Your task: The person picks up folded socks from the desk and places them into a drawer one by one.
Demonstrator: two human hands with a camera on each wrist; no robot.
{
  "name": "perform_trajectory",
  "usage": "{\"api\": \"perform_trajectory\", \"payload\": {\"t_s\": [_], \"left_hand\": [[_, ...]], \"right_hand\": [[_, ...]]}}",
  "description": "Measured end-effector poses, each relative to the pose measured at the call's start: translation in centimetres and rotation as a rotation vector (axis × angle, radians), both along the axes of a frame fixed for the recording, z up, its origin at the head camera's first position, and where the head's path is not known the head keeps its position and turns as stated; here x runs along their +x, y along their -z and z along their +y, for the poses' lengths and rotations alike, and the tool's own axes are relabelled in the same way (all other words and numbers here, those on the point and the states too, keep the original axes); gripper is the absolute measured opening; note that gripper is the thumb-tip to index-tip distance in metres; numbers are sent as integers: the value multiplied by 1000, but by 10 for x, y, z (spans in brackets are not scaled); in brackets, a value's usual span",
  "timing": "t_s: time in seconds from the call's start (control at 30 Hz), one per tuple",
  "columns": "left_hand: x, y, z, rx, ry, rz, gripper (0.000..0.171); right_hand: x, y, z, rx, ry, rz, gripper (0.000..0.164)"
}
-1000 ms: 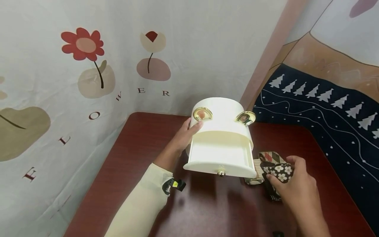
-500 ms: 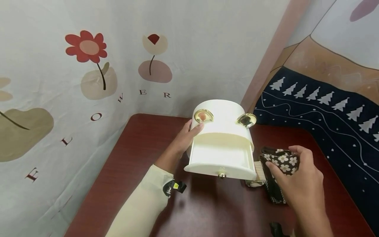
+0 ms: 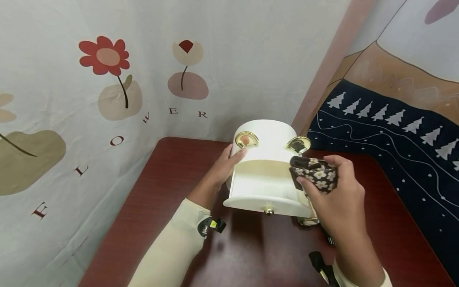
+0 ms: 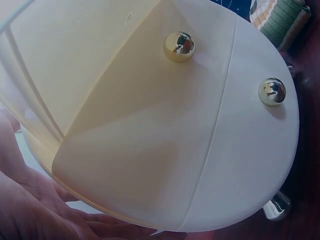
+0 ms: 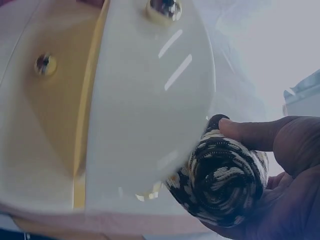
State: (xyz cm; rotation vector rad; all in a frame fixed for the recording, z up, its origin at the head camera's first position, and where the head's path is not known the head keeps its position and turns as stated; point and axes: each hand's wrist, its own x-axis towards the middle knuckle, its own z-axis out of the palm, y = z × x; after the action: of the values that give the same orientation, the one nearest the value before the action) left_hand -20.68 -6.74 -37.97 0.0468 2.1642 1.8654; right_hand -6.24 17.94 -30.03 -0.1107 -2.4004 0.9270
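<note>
A white rounded drawer box with two gold-rimmed ear-like discs stands on the table, its drawer pulled out toward me. My left hand holds the box's left side, thumb on the front below the left disc. In my right hand is a rolled sock, dark brown with white flowers, pinched between thumb and fingers. It hangs over the drawer's right side and hides part of it. The right wrist view shows the sock's coiled end close beside the box.
Right of the drawer, partly hidden by my right hand, lie a beige rolled sock and a dark item with a striped edge. A green and striped roll shows in the left wrist view. Curtains hang behind the red-brown table.
My right hand has lifted the flowered sock from the table's right side and carried it left to the drawer's right edge. The left hand and box have stayed put.
</note>
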Motion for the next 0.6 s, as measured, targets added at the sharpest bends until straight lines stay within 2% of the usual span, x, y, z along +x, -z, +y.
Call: {"api": "perform_trajectory", "payload": {"t_s": [0.37, 0.6], "left_hand": [[-2, 1, 0, 7, -10, -1, 93], [-3, 2, 1, 24, -4, 15, 92]], "right_hand": [[-14, -4, -40, -37, -168, -68, 68], [-27, 0, -59, -31, -279, -49, 60]]}}
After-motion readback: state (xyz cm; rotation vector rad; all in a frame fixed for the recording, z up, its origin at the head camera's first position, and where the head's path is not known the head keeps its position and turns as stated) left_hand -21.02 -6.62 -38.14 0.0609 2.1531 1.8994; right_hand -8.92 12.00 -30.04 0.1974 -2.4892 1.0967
